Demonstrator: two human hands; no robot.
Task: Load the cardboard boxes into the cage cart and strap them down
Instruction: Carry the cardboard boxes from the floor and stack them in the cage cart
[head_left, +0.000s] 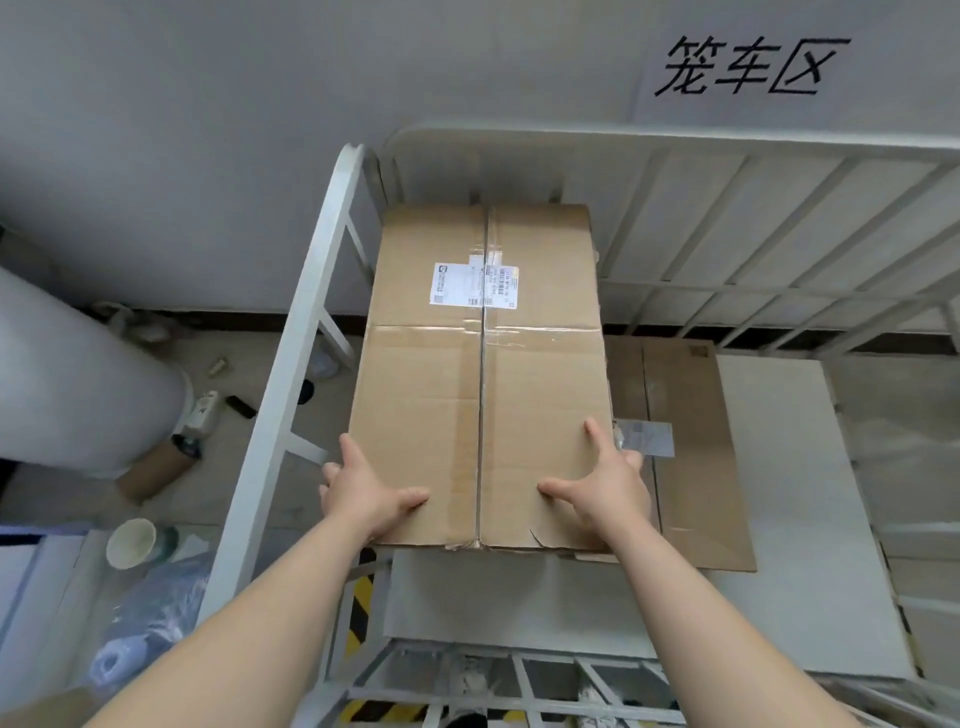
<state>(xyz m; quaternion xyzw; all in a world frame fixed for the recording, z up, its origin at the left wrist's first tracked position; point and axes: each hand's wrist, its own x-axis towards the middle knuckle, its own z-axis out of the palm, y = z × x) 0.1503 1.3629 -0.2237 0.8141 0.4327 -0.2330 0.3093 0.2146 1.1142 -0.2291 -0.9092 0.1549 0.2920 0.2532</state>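
Loading: left hand (363, 493) and right hand (608, 491) clasp the box (426, 374) by its near edges. Next, seat it in the 11 o'clock corner of the cart (311, 312).

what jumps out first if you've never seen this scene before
The large cardboard box fills the middle, taped along its seam with a white shipping label near its far end, and the left hand and right hand grip its near corners. The barred walls of the white cage cart rise to its left and behind it. Black painted characters mark the wall at top right.
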